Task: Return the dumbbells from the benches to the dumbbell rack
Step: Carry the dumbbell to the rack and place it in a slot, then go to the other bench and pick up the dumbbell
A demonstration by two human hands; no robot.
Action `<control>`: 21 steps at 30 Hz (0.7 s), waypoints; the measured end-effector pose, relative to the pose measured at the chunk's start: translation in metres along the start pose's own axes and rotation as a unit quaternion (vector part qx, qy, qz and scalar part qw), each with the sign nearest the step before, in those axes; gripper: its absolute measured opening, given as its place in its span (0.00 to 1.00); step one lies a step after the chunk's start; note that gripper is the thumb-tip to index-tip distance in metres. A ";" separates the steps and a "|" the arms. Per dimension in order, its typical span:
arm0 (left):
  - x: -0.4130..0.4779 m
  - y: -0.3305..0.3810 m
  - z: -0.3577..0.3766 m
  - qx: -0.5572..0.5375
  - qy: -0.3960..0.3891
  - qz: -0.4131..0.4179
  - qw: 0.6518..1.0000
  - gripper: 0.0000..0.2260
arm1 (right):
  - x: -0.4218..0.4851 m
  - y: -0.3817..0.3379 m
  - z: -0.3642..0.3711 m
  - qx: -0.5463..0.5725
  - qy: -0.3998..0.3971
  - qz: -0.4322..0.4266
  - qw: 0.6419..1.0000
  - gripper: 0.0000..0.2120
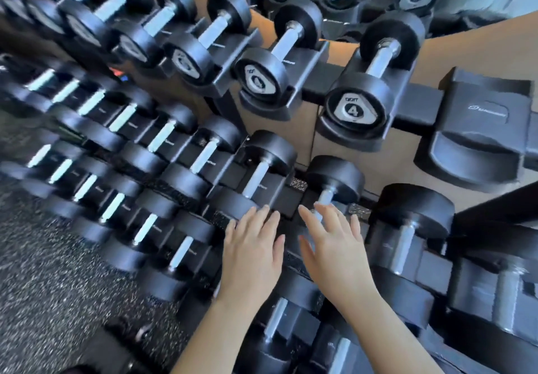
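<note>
Both hands are empty, fingers extended and spread. The left hand (pixel 253 248) lies over the near head of a racked dumbbell (pixel 257 180), and the right hand (pixel 334 248) over the handle of the adjacent dumbbell (pixel 334 177); contact cannot be confirmed. Both dumbbells sit in middle-tier cradles of the dumbbell rack (pixel 317 79), below the dumbbell marked 4 (pixel 353 110).

Empty cradle (pixel 480 123) at frame right, top tier, open from the front, dumbbell marked 4 (pixel 353 111) just beside it on the left, dumbbells (pixel 163 137) packed tight across frame left, speckled floor (pixel 43 271) at lower left open.
</note>
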State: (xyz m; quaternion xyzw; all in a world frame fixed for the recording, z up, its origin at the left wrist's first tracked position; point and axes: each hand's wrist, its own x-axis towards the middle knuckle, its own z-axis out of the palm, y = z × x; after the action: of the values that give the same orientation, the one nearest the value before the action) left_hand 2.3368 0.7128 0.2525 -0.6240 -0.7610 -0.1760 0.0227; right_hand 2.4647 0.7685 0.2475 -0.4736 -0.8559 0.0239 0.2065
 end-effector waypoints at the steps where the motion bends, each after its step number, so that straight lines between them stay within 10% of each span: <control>1: -0.008 -0.004 -0.004 -0.001 0.001 -0.008 1.000 0.19 | -0.005 -0.008 0.000 0.006 -0.004 -0.008 1.000 0.25; 21: -0.237 -0.152 -0.127 0.035 0.092 -0.246 0.964 0.21 | -0.103 -0.242 -0.006 0.085 -0.020 -0.229 0.969 0.19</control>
State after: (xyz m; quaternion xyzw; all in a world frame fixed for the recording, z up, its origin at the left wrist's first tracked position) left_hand 2.2195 0.4278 0.2750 -0.3974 -0.8914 -0.2059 0.0707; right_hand 2.3208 0.5499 0.2767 -0.2450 -0.9404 0.0577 0.2287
